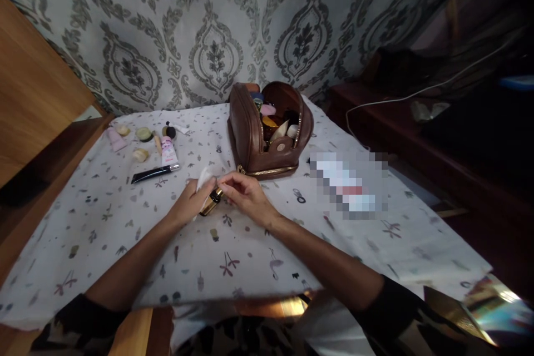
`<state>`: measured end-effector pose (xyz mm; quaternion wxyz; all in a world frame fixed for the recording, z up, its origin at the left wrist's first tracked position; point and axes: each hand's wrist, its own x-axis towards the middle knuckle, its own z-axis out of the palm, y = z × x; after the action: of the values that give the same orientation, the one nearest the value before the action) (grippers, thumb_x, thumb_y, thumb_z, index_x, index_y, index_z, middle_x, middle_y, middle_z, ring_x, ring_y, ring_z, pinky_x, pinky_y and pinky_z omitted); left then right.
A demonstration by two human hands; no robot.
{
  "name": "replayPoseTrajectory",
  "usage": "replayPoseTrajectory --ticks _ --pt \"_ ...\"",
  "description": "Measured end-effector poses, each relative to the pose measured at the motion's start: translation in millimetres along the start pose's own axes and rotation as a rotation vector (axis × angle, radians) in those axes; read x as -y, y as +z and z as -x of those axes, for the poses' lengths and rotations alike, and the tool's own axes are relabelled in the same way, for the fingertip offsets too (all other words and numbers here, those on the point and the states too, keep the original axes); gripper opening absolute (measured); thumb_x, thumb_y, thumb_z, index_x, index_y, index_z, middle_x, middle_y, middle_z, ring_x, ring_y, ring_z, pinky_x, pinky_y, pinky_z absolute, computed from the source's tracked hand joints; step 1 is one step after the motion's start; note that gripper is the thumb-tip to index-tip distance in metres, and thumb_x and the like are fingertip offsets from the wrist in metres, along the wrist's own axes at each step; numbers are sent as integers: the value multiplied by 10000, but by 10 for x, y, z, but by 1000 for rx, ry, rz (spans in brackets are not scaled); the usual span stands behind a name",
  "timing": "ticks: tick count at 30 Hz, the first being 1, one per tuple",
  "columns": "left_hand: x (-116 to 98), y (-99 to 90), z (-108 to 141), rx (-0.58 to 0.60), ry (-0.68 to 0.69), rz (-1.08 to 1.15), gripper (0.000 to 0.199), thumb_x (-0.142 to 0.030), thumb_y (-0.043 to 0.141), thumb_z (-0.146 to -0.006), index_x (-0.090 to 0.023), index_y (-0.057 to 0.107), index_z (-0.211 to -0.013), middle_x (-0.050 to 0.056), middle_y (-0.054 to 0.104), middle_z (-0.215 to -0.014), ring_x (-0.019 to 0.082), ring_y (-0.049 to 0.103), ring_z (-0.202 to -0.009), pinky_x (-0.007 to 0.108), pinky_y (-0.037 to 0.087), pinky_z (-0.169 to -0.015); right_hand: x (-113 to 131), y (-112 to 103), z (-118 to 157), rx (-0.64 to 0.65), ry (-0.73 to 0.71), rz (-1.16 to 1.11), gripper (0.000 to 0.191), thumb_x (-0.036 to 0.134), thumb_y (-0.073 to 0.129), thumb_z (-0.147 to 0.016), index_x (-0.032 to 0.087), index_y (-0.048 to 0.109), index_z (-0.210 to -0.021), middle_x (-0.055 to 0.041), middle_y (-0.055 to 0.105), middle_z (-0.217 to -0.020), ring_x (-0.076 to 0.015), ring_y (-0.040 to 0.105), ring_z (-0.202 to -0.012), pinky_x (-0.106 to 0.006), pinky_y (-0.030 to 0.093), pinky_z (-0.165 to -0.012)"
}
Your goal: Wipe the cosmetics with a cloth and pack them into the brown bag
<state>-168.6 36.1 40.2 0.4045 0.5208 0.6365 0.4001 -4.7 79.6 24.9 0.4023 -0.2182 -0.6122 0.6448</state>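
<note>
My left hand (pixel 189 201) is closed around a white tissue (pixel 204 177) and a small dark glass bottle with gold parts (pixel 208 207). The bottle is tilted, its upper end pointing to the right. My right hand (pixel 250 196) pinches at that gold upper end with thumb and forefinger; the fingers partly hide it. Just beyond both hands stands a brown leather cosmetic bag (pixel 246 133), its zipped top open, with several jars and tubes inside.
To the left lie a black tube (pixel 152 174), a pink-and-white tube (pixel 168 150), a green-lidded jar (pixel 144 134) and several small items. A blurred-out pale object (pixel 348 184) lies on the right of the patterned cloth (pixel 267 256). A white cable (pixel 400 101) runs behind.
</note>
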Motion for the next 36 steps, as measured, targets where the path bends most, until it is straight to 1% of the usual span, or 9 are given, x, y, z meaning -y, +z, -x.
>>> replayPoseTrajectory --ticks 3,6,9,12,16,19,23,32,36 --pt "12 -22 -22 199 -219 166 522 -679 576 -808 -169 643 -719 42 637 -554 156 556 -439 256 411 -432 0 -10 -12 102 4 -72 406 581 678 -818 208 667 -979 16 607 -730 -122 560 -596 -265 428 -586" --pt "-23 -49 -18 377 -284 303 594 -755 561 -764 -172 659 -709 85 687 -593 157 580 -410 223 350 -361 16 -12 -22 111 -2 -115 381 562 686 -819 211 685 -967 14 624 -731 -113 561 -566 -271 433 -586" --pt "-80 -89 -13 541 -292 346 687 -838 524 -717 -168 670 -676 93 657 -526 101 446 -316 195 164 -301 40 -15 -29 16 -18 -115 376 556 733 -775 207 697 -912 23 598 -696 -99 503 -556 -259 425 -563" --pt "-115 -122 -23 607 -298 355 714 -852 528 -694 -155 673 -641 70 584 -438 50 265 -269 202 87 -296 69 -21 -35 -80 -30 -126 368 540 749 -760 211 687 -913 27 588 -677 -106 498 -566 -264 443 -565" --pt "-111 -115 -41 419 -253 461 620 -787 592 -704 -169 632 -673 47 607 -505 50 286 -286 201 112 -290 97 -18 -35 -175 -70 -98 346 528 734 -775 224 659 -921 26 591 -692 -115 516 -574 -284 476 -604" --pt "-84 -76 -38 269 -201 495 595 -768 574 -745 -179 579 -657 -7 505 -419 59 312 -295 186 197 -297 96 -4 -29 -190 -75 -82 349 531 738 -765 222 642 -895 12 600 -721 -123 528 -613 -274 474 -606" --pt "-52 -21 -20 75 -164 566 526 -716 571 -796 -190 588 -822 -63 436 -368 75 320 -291 160 241 -302 81 10 -20 -177 -50 -84 350 517 750 -742 213 619 -858 5 603 -759 -113 535 -624 -228 436 -527" --pt "-129 24 27 74 -191 777 390 -508 578 -902 -181 506 -702 -80 401 -389 56 342 -288 140 312 -319 100 29 -38 -174 -22 -191 390 487 797 -696 195 598 -861 16 614 -768 -91 560 -603 -190 435 -479" --pt "-216 115 42 57 -218 803 305 -376 690 -798 -181 484 -687 -88 421 -441 38 307 -302 137 270 -315 206 -26 -25 -158 -85 -224 391 493 795 -712 194 592 -862 20 624 -739 -97 585 -613 -212 487 -542"
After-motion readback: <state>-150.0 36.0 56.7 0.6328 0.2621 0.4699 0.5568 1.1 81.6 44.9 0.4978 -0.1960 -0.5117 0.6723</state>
